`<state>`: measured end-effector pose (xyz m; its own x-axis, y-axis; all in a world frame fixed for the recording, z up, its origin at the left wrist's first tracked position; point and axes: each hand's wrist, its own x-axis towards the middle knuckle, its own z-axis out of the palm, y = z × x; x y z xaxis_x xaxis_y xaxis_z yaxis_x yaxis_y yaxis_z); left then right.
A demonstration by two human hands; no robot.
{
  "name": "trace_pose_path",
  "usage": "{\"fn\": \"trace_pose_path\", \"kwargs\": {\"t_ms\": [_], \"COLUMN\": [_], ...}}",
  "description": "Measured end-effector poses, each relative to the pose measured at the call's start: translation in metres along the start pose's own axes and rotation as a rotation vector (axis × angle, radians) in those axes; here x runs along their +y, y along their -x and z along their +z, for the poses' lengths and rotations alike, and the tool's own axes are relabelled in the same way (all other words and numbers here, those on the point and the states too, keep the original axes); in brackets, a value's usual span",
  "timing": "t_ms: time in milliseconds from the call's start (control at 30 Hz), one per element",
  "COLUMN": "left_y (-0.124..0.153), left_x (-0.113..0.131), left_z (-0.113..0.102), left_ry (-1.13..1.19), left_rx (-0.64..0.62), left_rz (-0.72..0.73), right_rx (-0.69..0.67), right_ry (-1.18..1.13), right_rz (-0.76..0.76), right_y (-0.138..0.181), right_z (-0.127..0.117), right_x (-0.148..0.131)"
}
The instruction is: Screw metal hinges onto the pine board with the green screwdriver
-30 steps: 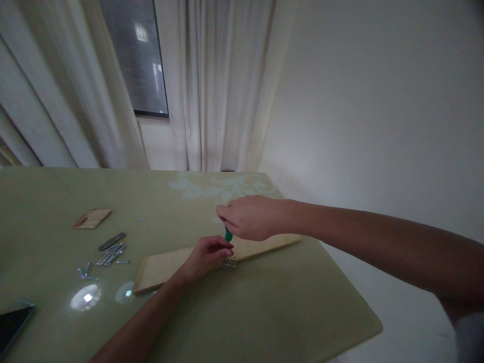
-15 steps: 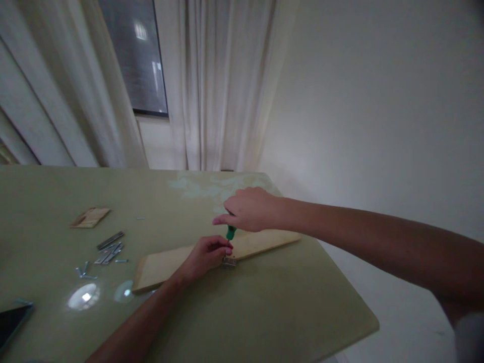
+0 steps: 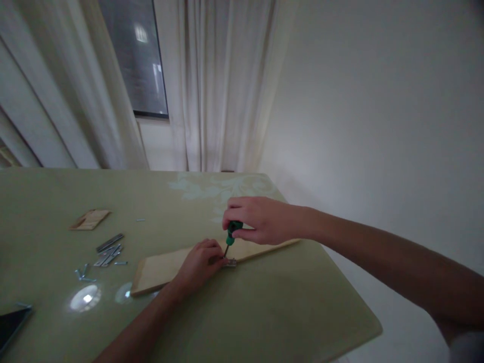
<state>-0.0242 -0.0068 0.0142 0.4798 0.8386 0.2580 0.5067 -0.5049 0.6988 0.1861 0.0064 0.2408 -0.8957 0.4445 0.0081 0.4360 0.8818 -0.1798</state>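
My right hand (image 3: 251,218) grips a green-handled screwdriver (image 3: 231,234), its shaft slanting down to a small metal hinge (image 3: 230,262). The hinge sits at the near edge of a long pale wooden board (image 3: 161,269). With fingers curled together, my left hand (image 3: 203,261) rests on the board and pinches the hinge beside the screwdriver tip. My fingers hide part of the hinge and the exact spot where the tip meets it.
Left of the board lie several metal hinges (image 3: 109,249) and loose screws (image 3: 83,273). A small wooden piece (image 3: 89,220) is farther back. A dark flat object (image 3: 13,322) lies at the lower left. The table's right edge (image 3: 350,282) runs below my right forearm.
My right hand has turned and now shows more of the green handle, with its fingers around the top. My left fingers have shifted slightly at the hinge.
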Motion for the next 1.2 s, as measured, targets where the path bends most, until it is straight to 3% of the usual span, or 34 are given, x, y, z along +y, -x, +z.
{"fn": "trace_pose_path", "kwargs": {"t_ms": [100, 167, 233, 400, 533, 767, 967, 1067, 1200], "left_y": [0.001, 0.003, 0.004, 0.005, 0.003, 0.001, 0.003, -0.014, -0.056], "left_x": [-0.003, -0.005, -0.007, -0.009, -0.006, -0.005, -0.01, -0.019, -0.032], "left_z": [0.002, 0.004, 0.005, 0.004, 0.001, 0.001, -0.01, -0.024, -0.03], "left_ry": [-0.04, -0.063, -0.074, -0.049, 0.011, 0.037, 0.112, 0.132, -0.038], "left_rx": [0.013, 0.028, 0.037, 0.038, 0.128, 0.061, 0.157, 0.185, 0.08], "left_rz": [0.01, 0.025, 0.044, 0.076, -0.047, -0.119, -0.276, -0.321, -0.356], "right_rx": [0.228, 0.484, 0.835, 1.394, 1.473, 1.413, 1.455, 1.493, 1.52], "right_ry": [-0.202, -0.37, -0.649, -1.37, -1.448, -1.551, -1.578, -1.582, -1.584], "right_rz": [0.004, 0.102, 0.274, 0.622, 0.691, 0.737, 0.79, 0.823, 0.84], "right_y": [0.03, 0.054, 0.076, 0.098, 0.101, 0.098, 0.092, 0.093, 0.094], "right_z": [0.007, 0.029, 0.066, 0.174, 0.207, 0.205, 0.212, 0.212, 0.21], "right_x": [0.014, 0.027, 0.043, 0.07, 0.074, 0.071, 0.066, 0.067, 0.07]}}
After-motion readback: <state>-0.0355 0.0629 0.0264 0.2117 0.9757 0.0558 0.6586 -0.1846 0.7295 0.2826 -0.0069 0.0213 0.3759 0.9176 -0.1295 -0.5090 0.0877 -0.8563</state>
